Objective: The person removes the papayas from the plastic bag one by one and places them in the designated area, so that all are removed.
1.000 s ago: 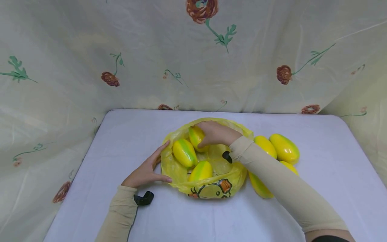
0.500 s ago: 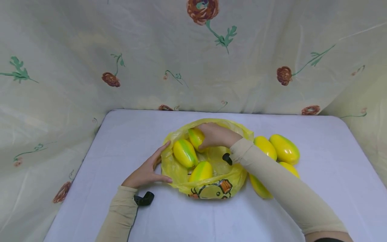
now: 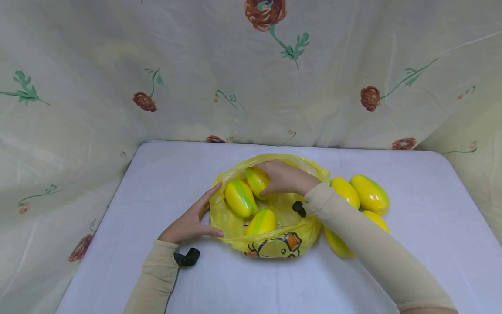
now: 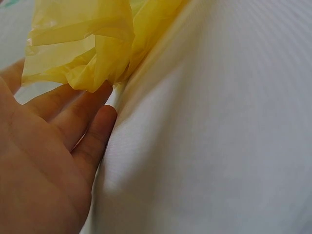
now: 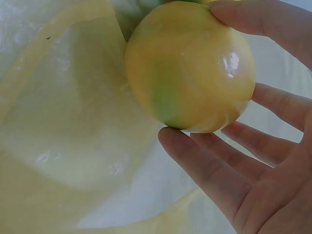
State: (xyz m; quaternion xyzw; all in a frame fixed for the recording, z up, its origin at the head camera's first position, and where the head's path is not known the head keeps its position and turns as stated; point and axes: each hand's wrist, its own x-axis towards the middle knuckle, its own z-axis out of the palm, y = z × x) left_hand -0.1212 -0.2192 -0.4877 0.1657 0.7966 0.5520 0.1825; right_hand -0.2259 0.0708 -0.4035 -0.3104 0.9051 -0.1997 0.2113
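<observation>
A yellow plastic bag [image 3: 307,233] with a printed cartoon face stands wide open mid-table. Inside it are two glossy yellow-green mangoes [image 3: 240,199], one at the left and one near the front rim. My right hand [image 3: 283,176] reaches in over the far side and grips a third mango [image 5: 190,68], thumb and fingertips spread around it. At the bag's left side is my left hand [image 3: 188,222], fingers extended and thumb apart. In the left wrist view, its fingers [image 4: 83,109] lie against the crumpled bag edge [image 4: 83,53].
To the right of the bag several more mangoes [image 3: 369,194] lie together, partly hidden behind the right sleeve [image 3: 364,235]. The table [image 3: 164,174] wears a white cloth. A flower-patterned curtain [image 3: 188,65] hangs behind and at the sides.
My right hand has shifted slightly to the right and nearer, and the mango in it has moved a little the same way. The left hand and the bag stay in place.
</observation>
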